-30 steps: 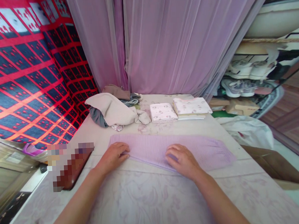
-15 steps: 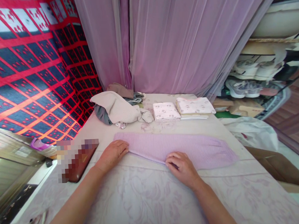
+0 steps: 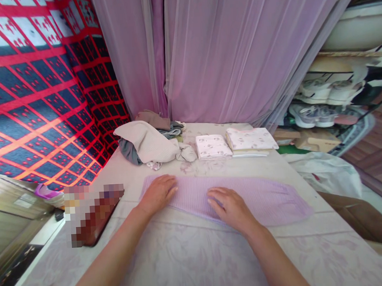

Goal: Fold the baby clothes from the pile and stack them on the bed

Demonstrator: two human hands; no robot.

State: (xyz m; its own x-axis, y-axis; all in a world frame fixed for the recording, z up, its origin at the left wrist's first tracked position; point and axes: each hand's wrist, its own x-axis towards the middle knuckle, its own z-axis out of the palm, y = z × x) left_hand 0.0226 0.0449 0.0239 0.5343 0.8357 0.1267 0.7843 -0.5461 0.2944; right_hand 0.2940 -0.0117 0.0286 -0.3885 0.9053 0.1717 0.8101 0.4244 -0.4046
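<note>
A long folded lilac garment [image 3: 261, 197] lies flat across the patterned tabletop [image 3: 190, 254]. My left hand [image 3: 158, 192] rests palm down on its left end, fingers together and flat. My right hand [image 3: 229, 207] presses flat on the garment's middle, near its front edge. Neither hand grips the cloth.
A heap of unfolded beige and grey clothes [image 3: 146, 143] sits at the back left. Two folded white printed pieces [image 3: 212, 147] [image 3: 251, 139] lie at the back. A dark flat object [image 3: 95, 214] lies at left. A purple curtain [image 3: 224, 51] hangs behind; shoes on shelves [image 3: 323, 97] stand right.
Both hands slid from the garment's front edge up onto its surface, the left moving rightward over the left end and the right shifting slightly inward.
</note>
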